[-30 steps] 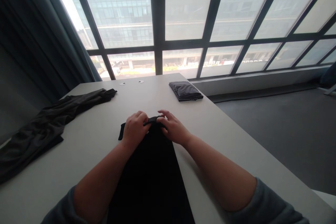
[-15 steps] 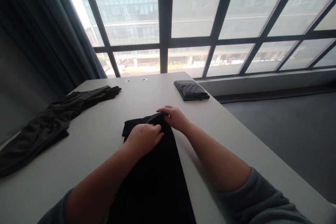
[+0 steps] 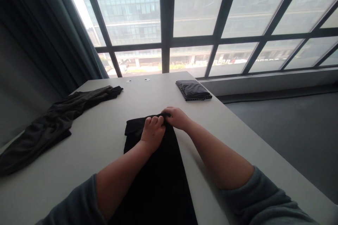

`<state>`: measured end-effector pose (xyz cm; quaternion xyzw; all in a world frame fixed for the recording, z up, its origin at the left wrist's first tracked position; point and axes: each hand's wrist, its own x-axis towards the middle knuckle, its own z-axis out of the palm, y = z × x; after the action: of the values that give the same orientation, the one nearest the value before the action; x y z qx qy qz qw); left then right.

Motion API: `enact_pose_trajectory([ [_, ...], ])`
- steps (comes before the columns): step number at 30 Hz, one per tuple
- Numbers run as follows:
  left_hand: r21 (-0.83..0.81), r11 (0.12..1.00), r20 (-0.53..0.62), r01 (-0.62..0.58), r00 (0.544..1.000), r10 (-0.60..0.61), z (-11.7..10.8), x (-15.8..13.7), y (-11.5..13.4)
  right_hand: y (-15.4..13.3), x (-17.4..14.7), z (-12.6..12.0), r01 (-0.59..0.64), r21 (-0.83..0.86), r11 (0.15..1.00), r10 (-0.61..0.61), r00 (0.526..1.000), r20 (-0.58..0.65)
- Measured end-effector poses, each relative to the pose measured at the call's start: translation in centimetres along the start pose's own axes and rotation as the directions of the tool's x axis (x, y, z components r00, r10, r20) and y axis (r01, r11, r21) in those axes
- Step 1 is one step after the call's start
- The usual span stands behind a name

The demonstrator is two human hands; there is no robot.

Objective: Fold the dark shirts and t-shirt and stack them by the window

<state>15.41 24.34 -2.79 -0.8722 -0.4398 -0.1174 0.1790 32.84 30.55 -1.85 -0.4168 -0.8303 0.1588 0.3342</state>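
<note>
A long black garment [image 3: 161,175], apparently trousers folded lengthwise, lies on the white table [image 3: 219,140] and runs down out of the picture. Its far end has a flap sticking out to the left. My left hand [image 3: 154,133] is on the far end, fingers curled over the cloth at the top edge. Close beside it, my right hand [image 3: 177,117] grips the far right corner, thumb and fingers closed on the fabric. The fingertips of both hands are partly hidden by the cloth.
A folded dark grey garment with a striped edge [image 3: 194,90] sits at the table's far right. Another dark garment [image 3: 56,116] is spread along the left side. Two round cable covers [image 3: 147,79] are set near the far edge. Windows and a curtain [image 3: 52,24] stand behind.
My left hand has moved slightly forward and right along the black garment, turning so its knuckles now lie at the top edge beside my right hand. The right hand has hardly moved.
</note>
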Motion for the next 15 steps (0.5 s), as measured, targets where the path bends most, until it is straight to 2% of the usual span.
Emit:
enact_pose_trajectory([
  [4, -0.009, 0.998, 0.009, -0.067, 0.998, 0.067, 0.1, -0.1, -0.6, 0.7, -0.1, -0.8, 0.042, -0.025, 0.999, -0.041, 0.998, 0.054],
  [8, -0.021, 0.998, -0.151, -0.065, 0.987, 0.061, 0.2, -0.8, -1.8, 1.2, -0.7, -1.7, 0.076, -0.078, 0.994, -0.067, 0.992, 0.103],
  [10, -0.035, 0.994, -0.201, -0.104, 0.975, 0.095, 0.5, -1.2, -2.4, 1.2, -1.3, -1.7, 0.086, -0.098, 0.992, -0.074, 0.990, 0.118],
  [15, -0.109, 0.958, -0.041, -0.265, 0.964, 0.262, 1.3, -1.7, -3.7, 0.4, -2.9, -1.3, 0.068, -0.106, 0.992, -0.046, 0.979, 0.196],
])
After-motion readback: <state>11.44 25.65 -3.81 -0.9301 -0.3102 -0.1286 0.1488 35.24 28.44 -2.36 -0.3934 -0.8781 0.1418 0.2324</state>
